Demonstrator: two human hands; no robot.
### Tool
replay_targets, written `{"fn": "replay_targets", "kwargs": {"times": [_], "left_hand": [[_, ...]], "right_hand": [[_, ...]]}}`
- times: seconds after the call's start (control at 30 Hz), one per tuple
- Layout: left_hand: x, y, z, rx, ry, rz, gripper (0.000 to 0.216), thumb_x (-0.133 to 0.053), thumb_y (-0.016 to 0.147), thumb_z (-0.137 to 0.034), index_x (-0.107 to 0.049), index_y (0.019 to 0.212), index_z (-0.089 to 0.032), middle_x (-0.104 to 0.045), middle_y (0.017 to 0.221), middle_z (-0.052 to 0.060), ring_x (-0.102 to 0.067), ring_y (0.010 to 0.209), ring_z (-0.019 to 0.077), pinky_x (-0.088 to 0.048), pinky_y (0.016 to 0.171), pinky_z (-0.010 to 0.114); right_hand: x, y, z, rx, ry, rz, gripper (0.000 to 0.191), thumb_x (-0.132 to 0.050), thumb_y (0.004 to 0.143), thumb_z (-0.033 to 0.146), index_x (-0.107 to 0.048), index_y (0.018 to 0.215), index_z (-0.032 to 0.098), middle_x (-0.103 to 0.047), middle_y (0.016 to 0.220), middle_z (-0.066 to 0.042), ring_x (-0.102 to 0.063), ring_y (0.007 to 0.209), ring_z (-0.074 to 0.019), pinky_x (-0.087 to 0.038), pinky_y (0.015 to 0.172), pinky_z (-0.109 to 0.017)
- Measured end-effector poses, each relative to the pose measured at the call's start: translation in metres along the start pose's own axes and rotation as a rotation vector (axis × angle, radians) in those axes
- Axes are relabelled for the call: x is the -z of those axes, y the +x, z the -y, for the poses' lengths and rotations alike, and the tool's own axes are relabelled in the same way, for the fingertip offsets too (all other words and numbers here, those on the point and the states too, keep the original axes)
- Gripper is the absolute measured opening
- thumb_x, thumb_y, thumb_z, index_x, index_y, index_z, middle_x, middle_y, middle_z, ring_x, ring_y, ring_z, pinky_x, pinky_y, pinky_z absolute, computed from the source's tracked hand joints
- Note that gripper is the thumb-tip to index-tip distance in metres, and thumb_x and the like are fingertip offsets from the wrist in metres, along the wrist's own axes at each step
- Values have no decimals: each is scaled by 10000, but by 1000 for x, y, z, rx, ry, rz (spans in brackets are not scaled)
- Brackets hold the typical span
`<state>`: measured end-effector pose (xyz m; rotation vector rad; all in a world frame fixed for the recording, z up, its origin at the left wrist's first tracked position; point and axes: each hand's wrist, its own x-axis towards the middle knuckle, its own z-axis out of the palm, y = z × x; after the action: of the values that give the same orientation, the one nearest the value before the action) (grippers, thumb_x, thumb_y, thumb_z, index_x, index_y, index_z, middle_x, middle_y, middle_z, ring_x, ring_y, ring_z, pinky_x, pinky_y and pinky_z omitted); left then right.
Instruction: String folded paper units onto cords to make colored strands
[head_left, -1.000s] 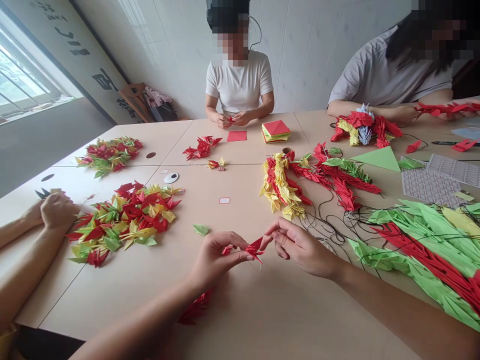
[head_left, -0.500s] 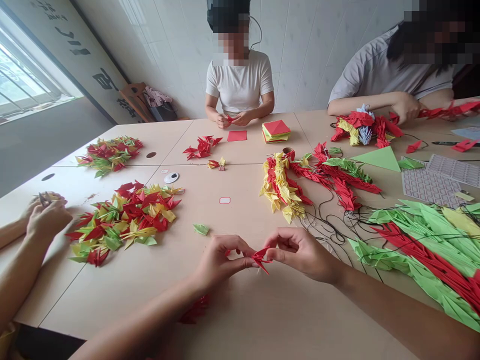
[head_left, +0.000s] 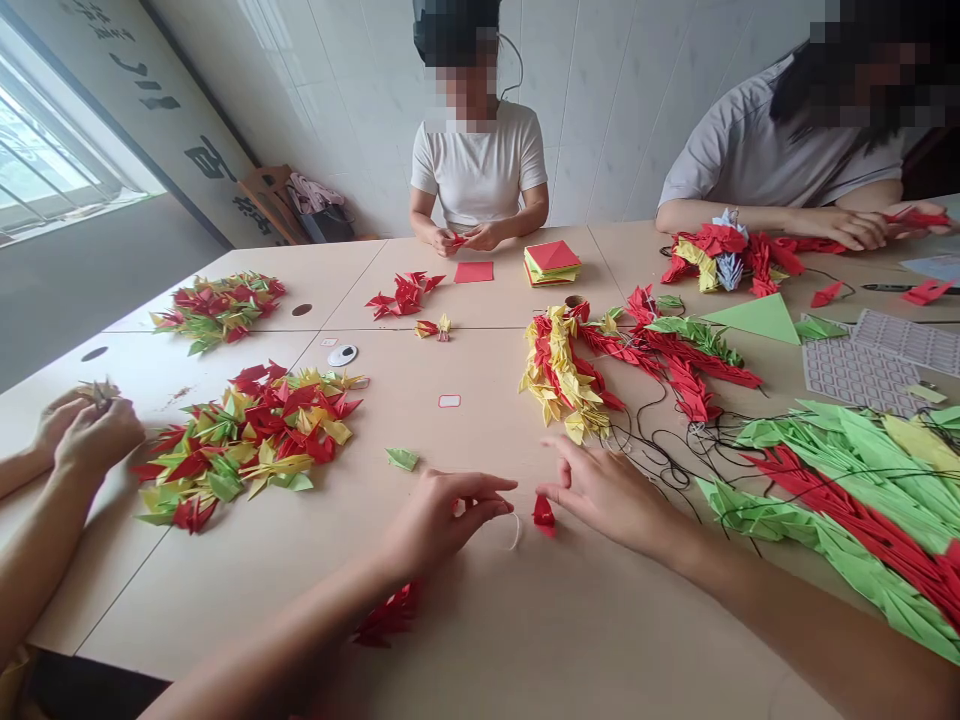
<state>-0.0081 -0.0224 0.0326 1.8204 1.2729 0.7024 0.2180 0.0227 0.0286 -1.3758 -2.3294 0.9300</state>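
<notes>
My left hand is closed at the middle, with a white thread curling down from beside its thumb tip. A bit of red paper shows between its fingers, mostly hidden. Under my left forearm lies a cluster of red folded paper pieces, partly covered. My right hand has its thumb and index finger apart. Just below that thumb is a small red folded paper piece, slightly blurred; whether it touches the thumb or the table I cannot tell. A green folded piece rests beyond my left hand.
Left is a pile of red, yellow and green folded paper. Right are yellow-and-red strands, black cords and long green strands. A co-worker's hands hold a metal tool; two people sit across, by a square-paper stack.
The red folded piece has left my fingertips' shared pinch and is now under my right thumb. My right fingers have spread, and the white thread shows at my left hand.
</notes>
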Motion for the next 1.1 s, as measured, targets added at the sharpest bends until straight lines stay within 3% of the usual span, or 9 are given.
{"fn": "replay_targets", "kwargs": {"times": [0.07, 0.17, 0.37, 0.53, 0.67, 0.83, 1.1], "left_hand": [[-1, -1, -3, 72, -172, 1, 315, -639, 855, -349, -649, 1131, -198, -765, 834, 50, -708, 763, 172, -527, 717, 258], [-6, -3, -5, 166, -427, 16, 384, -701, 808, -360, -588, 1124, -174, -764, 820, 68, -719, 811, 190, -537, 731, 266], [-16, -5, -4, 215, -731, 50, 275, -770, 742, -349, -613, 792, -129, -745, 736, 79, -699, 714, 154, -532, 665, 229], [-15, -4, -8, 158, -788, 15, 231, -780, 734, -294, -642, 681, -117, -726, 685, 54, -637, 615, 104, -509, 609, 203], [-16, -6, -10, 153, -834, -27, 229, -774, 740, -307, -652, 673, -125, -699, 624, 31, -644, 601, 121, -504, 599, 222], [-21, -9, -12, 52, -823, -53, 232, -748, 765, -329, -656, 688, -132, -673, 588, 29, -651, 565, 163, -535, 585, 291], [-17, -13, -14, -207, -530, -234, 216, -755, 763, -332, -696, 653, -155, -714, 646, 52, -646, 610, 139, -510, 580, 235]], "right_hand": [[-5, -2, 0, 49, 51, -96, 417, -502, 891, 360, -481, 1264, 175, -661, 910, -50, -622, 812, -196, -464, 770, -337], [-10, -5, 4, 124, 325, -41, 335, -318, 983, 359, -463, 1239, 198, -648, 1038, -70, -616, 839, -157, -476, 786, -313], [-18, -13, 14, 90, 769, 106, 242, -336, 999, 441, -415, 1030, 215, -668, 858, -27, -545, 605, -98, -470, 641, -272], [-19, -18, 24, 70, 851, 142, 273, -454, 960, 454, -447, 869, 197, -677, 839, -31, -559, 604, -90, -463, 604, -252], [-23, -23, 28, 72, 903, 172, 281, -506, 936, 451, -510, 874, 177, -681, 828, -40, -586, 639, -99, -478, 615, -252], [-29, -26, 29, 112, 967, 176, 262, -486, 949, 445, -442, 876, 197, -671, 769, -24, -600, 655, -109, -486, 620, -260], [-35, -33, 28, 226, 974, 145, 208, -541, 935, 376, -467, 866, 194, -684, 783, -33, -606, 660, -98, -505, 621, -248]]}}
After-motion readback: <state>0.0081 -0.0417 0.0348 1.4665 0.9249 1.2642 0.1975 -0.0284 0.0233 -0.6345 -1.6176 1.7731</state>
